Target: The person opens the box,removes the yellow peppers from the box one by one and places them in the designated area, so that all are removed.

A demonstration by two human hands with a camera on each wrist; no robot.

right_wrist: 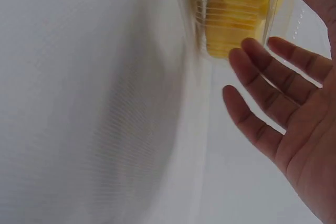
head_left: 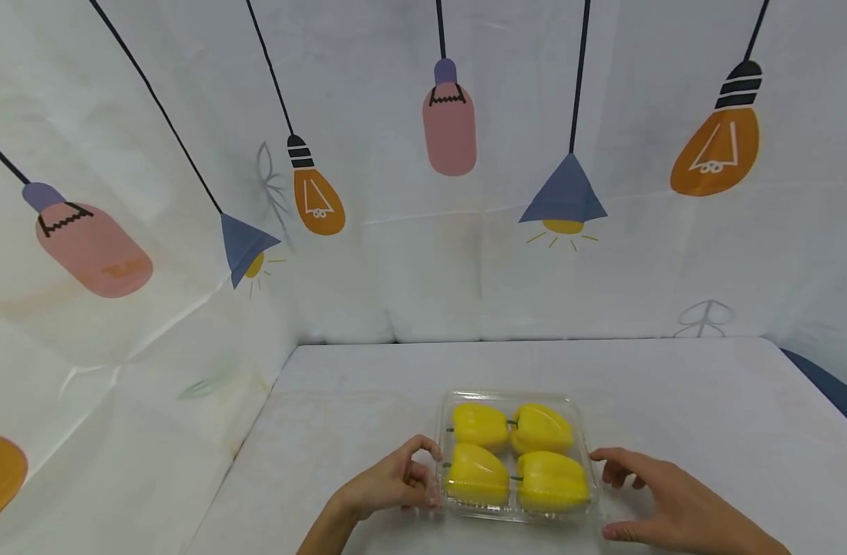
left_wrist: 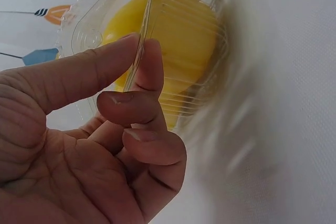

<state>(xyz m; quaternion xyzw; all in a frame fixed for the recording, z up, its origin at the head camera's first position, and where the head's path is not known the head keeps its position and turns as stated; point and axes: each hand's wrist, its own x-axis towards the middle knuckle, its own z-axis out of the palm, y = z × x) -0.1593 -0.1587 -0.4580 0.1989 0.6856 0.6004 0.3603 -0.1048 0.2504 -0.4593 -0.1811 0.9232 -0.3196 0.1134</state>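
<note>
Several yellow bell peppers (head_left: 478, 475) with green stems sit in two rows inside a clear plastic container (head_left: 482, 395) on the white table. My left hand (head_left: 398, 479) is at the container's left side. In the left wrist view, its thumb and index finger pinch the thin clear rim (left_wrist: 143, 30), with the other fingers curled below. On the opposite side is my right hand (head_left: 666, 501), fingers spread and loosely bent, its fingertips close to the container's right edge. The right wrist view shows its palm facing the container, with nothing held in the fingers (right_wrist: 262, 85).
A white cloth-like surface covers the table (head_left: 368, 385). White sheeting (head_left: 395, 285) printed with hanging lamps and bulbs rises behind the table and along its left side. Something dark blue (head_left: 828, 391) shows past the table's right edge.
</note>
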